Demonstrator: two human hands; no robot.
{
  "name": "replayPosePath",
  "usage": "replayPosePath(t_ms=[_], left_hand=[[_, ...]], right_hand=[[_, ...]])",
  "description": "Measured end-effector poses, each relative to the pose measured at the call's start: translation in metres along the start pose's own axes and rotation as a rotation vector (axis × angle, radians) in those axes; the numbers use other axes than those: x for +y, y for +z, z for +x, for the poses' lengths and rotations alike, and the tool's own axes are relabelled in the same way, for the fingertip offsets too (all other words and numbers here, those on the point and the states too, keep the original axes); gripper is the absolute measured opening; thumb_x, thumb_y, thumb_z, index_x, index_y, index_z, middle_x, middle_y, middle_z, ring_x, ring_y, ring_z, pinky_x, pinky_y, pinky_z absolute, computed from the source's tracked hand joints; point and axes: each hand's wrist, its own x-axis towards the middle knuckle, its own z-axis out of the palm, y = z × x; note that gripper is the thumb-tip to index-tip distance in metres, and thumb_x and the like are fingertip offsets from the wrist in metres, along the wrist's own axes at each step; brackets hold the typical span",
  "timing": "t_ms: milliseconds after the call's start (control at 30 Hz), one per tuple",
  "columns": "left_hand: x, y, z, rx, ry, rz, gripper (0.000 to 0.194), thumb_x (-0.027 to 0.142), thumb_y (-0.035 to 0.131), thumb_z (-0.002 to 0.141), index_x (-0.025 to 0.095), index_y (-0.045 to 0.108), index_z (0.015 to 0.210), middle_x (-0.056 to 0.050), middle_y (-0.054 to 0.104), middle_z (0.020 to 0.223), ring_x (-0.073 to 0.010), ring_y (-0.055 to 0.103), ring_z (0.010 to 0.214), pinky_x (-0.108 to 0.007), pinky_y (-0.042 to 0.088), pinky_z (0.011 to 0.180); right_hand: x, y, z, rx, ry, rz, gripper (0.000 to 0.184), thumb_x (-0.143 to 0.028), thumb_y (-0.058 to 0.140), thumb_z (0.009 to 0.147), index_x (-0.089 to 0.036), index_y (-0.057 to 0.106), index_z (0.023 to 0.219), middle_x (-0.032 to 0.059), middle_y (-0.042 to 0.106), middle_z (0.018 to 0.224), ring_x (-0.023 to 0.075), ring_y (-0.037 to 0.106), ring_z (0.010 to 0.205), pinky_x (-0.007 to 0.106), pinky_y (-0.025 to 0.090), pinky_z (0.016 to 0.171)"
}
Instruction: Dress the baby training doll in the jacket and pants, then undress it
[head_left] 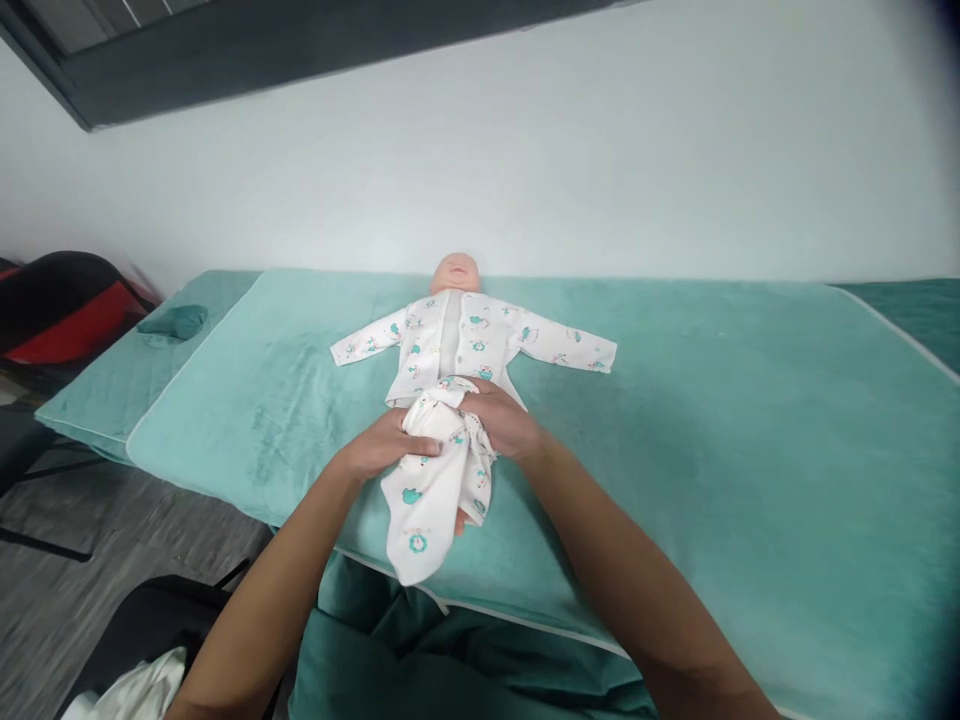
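A baby doll [454,272] lies on its back on a teal towel [675,400], head toward the wall. It wears a white printed shirt [465,340] with both sleeves spread out. My left hand [386,442] and my right hand [504,420] both grip the bunched waistband of white printed pants [431,490] at the doll's hips. One pant leg hangs toward me over the doll's leg.
The towel covers a teal bed against a white wall. A small rolled teal cloth [174,322] lies at the bed's left end. A red and black chair [60,305] stands to the left. White cloth [142,690] lies on a dark seat below.
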Motion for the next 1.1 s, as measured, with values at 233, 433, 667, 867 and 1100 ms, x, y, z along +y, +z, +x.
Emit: replayPosePath(t_ms=[233,433,667,867,1100], left_hand=[[-0.001,0.013,0.0,0.337,0.137,-0.192,0.049,0.048,0.091,0.065,0.016,0.075,0.097,-0.004,0.075,0.085,-0.0179,0.067,0.073,-0.028,0.051,0.071],[-0.021,0.037,-0.032,0.51,0.203,-0.064,0.048,0.055,0.08,0.078,0.015,0.075,0.105,-0.005,0.076,0.091,-0.0193,0.066,0.082,-0.029,0.05,0.076],[-0.046,0.068,-0.096,0.645,0.061,-0.301,0.05,0.051,0.079,0.082,0.016,0.073,0.117,-0.008,0.077,0.099,-0.0225,0.069,0.087,-0.03,0.051,0.074],[-0.048,0.089,-0.112,0.682,0.015,-0.463,0.051,0.049,0.085,0.074,0.018,0.077,0.114,-0.01,0.078,0.098,-0.0257,0.072,0.088,-0.033,0.054,0.078],[-0.086,0.095,-0.118,0.889,-0.001,-0.402,0.044,0.052,0.087,0.068,0.017,0.074,0.092,-0.006,0.074,0.087,-0.02,0.065,0.076,-0.029,0.049,0.07]], right_hand=[[-0.009,-0.002,-0.008,-0.354,-0.082,-0.446,0.047,-0.045,0.084,0.077,-0.015,0.075,0.112,0.0087,0.077,0.109,0.0258,0.069,0.099,0.038,0.053,0.089],[-0.006,0.005,-0.006,-0.258,-0.205,-0.661,0.028,-0.027,0.063,0.089,-0.015,0.073,0.112,0.0065,0.077,0.109,0.0235,0.069,0.1,0.035,0.05,0.088],[-0.008,0.027,-0.012,-0.241,-0.141,-1.049,0.019,-0.015,0.066,0.076,-0.021,0.077,0.091,0.0021,0.079,0.092,0.0195,0.069,0.084,0.026,0.042,0.07],[-0.012,0.039,-0.017,-0.25,-0.112,-1.265,0.014,-0.027,0.069,0.077,-0.022,0.077,0.088,0.0039,0.078,0.088,0.0199,0.067,0.079,0.028,0.036,0.066],[-0.005,0.043,-0.019,-0.294,-0.117,-1.454,0.021,-0.027,0.07,0.075,-0.022,0.079,0.094,0.0085,0.08,0.09,0.0241,0.069,0.081,0.031,0.032,0.064]])
